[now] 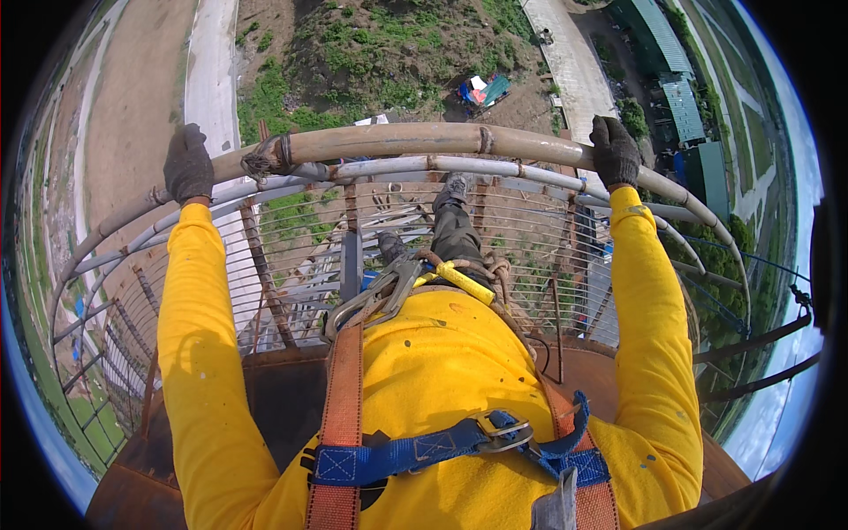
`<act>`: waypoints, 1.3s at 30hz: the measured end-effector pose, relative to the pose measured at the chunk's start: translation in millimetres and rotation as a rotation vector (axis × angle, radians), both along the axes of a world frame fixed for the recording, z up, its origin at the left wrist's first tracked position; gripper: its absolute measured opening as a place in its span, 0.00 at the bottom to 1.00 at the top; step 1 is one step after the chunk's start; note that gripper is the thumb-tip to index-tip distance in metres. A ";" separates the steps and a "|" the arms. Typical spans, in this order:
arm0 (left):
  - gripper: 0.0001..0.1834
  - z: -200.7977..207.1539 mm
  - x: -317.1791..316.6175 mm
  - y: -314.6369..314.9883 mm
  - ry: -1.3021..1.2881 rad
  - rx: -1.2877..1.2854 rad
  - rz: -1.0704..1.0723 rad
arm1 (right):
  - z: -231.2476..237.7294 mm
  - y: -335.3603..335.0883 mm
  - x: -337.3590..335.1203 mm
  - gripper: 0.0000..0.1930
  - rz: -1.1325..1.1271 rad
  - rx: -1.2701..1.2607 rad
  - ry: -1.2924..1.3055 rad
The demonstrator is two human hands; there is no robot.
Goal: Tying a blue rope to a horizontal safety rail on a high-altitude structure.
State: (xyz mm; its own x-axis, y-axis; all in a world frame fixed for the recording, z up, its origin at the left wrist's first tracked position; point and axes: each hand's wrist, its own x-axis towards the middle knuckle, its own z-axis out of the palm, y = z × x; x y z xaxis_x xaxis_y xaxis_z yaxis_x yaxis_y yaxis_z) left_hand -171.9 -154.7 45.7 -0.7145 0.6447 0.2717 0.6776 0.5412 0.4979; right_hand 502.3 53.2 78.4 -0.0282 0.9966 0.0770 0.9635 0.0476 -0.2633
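Observation:
My left hand (188, 165), in a dark knit glove, is closed round the left part of a thick brownish curved pipe rail (397, 140). The same rail is gripped farther right by my right hand (615, 153), in a matching glove. Both arms reach forward in yellow sleeves. Just below the rail runs a thinner grey pipe (397, 166). Between my hands a dark wrapping (267, 155) binds the rail near the left. A safety harness with orange straps (340, 424) and a blue chest strap (415, 450) crosses my torso. A large metal hook (389, 291) hangs at my waist.
Beneath my boots (452, 190) is a platform of thin parallel bars (309, 256) with gaps. Ground, a concrete road (212, 71) and green-roofed sheds (680, 97) lie far below. Rusty metal (283, 397) curves close to my body; dark cables (742, 256) run at the right.

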 end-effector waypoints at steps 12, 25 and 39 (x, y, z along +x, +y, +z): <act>0.24 1.1 2.1 0.4 -0.004 0.007 0.010 | 0.6 -0.8 -0.8 0.23 -0.010 0.001 0.004; 0.23 3.3 3.5 1.0 -0.009 -0.002 0.001 | -1.9 0.9 3.2 0.22 -0.002 -0.004 0.008; 0.22 2.2 2.1 0.6 -0.010 -0.003 0.000 | -1.6 0.2 1.9 0.22 0.009 0.024 0.005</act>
